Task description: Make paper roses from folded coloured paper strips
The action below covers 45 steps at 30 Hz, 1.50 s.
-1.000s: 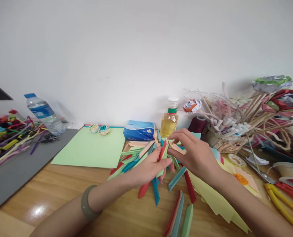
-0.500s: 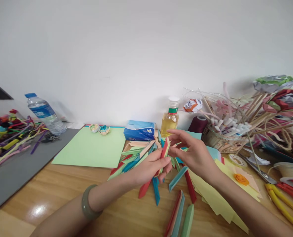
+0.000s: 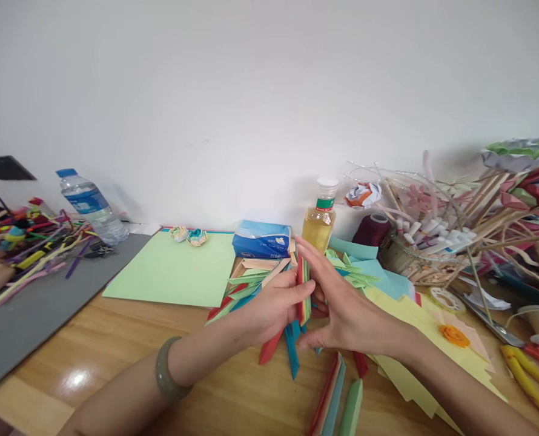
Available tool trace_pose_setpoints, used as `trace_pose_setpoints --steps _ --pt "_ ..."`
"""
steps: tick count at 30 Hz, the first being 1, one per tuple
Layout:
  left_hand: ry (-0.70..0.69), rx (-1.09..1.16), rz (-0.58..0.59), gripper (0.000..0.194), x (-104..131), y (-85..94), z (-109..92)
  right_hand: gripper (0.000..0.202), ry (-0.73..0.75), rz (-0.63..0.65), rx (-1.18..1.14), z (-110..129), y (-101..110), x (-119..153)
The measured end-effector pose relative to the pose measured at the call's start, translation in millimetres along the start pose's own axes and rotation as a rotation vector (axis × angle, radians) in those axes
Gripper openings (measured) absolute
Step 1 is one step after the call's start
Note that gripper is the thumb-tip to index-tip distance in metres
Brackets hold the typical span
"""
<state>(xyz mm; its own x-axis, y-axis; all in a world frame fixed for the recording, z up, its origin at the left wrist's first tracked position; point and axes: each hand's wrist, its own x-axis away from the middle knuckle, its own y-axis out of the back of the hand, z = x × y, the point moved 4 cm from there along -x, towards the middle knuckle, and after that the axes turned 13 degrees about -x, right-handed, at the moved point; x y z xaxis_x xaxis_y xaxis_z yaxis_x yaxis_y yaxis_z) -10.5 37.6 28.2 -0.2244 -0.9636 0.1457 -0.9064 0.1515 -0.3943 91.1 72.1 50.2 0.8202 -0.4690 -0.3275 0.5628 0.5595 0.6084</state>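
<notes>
Several folded paper strips (image 3: 352, 406) lie nearest on the wooden table (image 3: 183, 387), short of both hands. Beyond them I log the red-and-green paper stack (image 3: 303, 312) between the hands, long axis pointing away from me, pinched by the nearer left hand (image 3: 267, 309); right hand (image 3: 353, 315) spread at its right side, contact unclear. Farther back: blue tissue pack (image 3: 261, 240), yellow-liquid bottle (image 3: 317, 227).
</notes>
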Motion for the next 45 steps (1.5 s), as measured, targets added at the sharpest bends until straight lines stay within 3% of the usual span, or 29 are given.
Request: trace_pose_setpoints --steps 5,12,21,23,26,29,32,36,39,41,42,43,45 --pt "0.031 0.009 0.055 0.036 1 -0.7 0 0.107 0.011 -0.121 0.015 -4 -1 -1" --pt "0.014 -0.045 0.063 0.038 1 -1.4 -3 0.113 0.071 -0.057 0.138 -6 -1 -3" --pt "-0.033 -0.231 0.076 0.033 2 -0.4 -3 0.110 0.050 -0.029 0.052 -5 -5 -5" --pt "0.000 -0.245 0.067 0.034 2 1.5 -3 0.101 0.037 -0.009 -0.036 -3 1 -4" --pt "0.015 -0.286 0.105 0.031 4 1.7 -5 0.053 0.021 -0.074 -0.210 1 18 -4" --pt "0.047 -0.350 0.186 0.025 8 -1.7 -7 0.030 -0.038 -0.121 -0.252 2 31 -4" --pt "0.127 -0.432 0.239 0.017 14 -6.1 -5 0.017 -0.086 -0.090 -0.308 4 33 -1" --pt "0.225 -0.590 0.306 0.012 29 -9.0 3 0.011 -0.178 0.010 -0.361 9 20 13" --pt "0.280 -0.672 0.307 0.020 48 -2.5 17 0.011 -0.330 -0.033 -0.425 6 5 31" --pt "0.267 -0.789 0.204 0.029 63 7.2 27 0.012 -0.464 -0.092 -0.524 0 -6 45" --pt "0.212 -0.866 0.083 0.031 69 13.3 30 0.011 -0.508 -0.111 -0.568 -2 -12 51" --pt "0.144 -0.938 -0.038 0.028 76 18.3 32 0.010 -0.523 -0.135 -0.605 -4 -17 56" --pt "0.088 -1.006 -0.169 0.017 91 22.6 38 0.011 -0.538 -0.172 -0.656 -6 -25 64"
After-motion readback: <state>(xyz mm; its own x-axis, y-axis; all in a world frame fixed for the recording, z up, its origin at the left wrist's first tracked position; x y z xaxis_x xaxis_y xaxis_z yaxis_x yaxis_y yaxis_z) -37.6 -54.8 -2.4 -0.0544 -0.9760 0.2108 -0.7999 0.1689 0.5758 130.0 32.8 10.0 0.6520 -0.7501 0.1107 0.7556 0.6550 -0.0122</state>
